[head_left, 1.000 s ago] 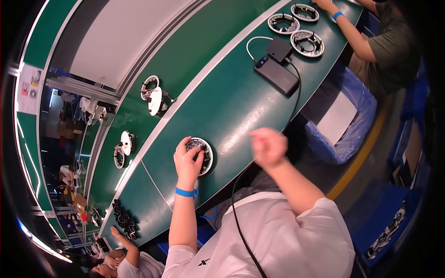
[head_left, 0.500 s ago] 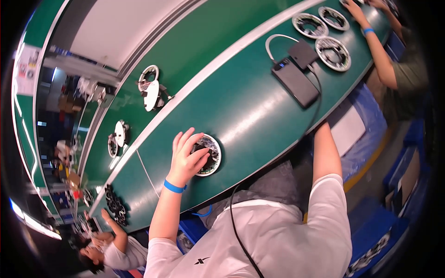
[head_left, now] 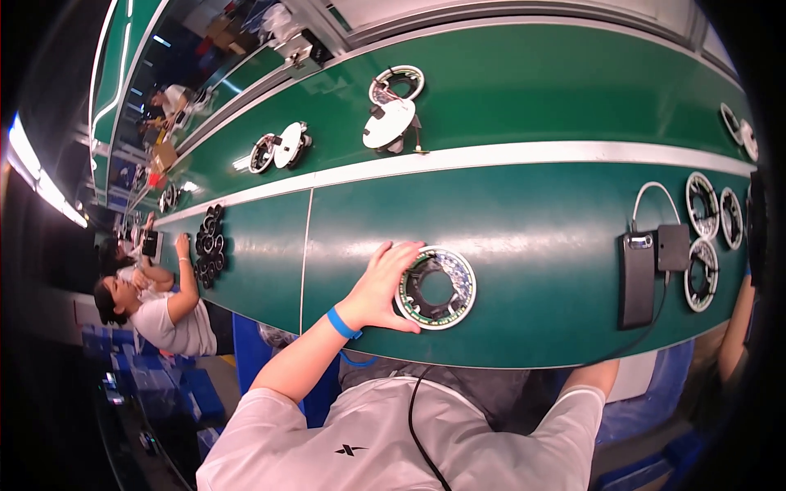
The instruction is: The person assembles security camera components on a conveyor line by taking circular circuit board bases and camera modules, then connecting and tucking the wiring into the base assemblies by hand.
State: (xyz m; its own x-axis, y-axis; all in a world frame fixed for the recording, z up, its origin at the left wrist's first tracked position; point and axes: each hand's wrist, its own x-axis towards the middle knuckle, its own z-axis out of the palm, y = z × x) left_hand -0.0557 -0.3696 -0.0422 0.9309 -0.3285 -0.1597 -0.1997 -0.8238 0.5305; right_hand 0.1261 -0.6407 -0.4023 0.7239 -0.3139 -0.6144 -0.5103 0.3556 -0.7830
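Observation:
My left hand (head_left: 378,292), with a blue band at the wrist, grips the left side of a white-rimmed ring-shaped part (head_left: 458,277). Its thumb lies along the near edge while the fingers hold the far-left edge. Inside the ring are a dark inner frame and small electronic parts, around an open centre. The ring is at the green worktable (head_left: 524,213), but I cannot tell whether it touches the surface. My right forearm (head_left: 594,378) reaches toward the table's near edge, and the hand beyond it is hidden below that edge.
To the right lie a black power bank (head_left: 635,290), a dark box (head_left: 673,248) with cables, and three similar rings (head_left: 700,282). Black round parts (head_left: 210,245) are clustered left. Beyond a pale rail (head_left: 508,155), white disc assemblies (head_left: 390,124) rest on green. Co-workers (head_left: 168,319) sit left.
The head view has swung round and levelled the table. My left hand, earlier spread over the ring with fingers inside it, now clasps its left rim. My right hand stays out of sight.

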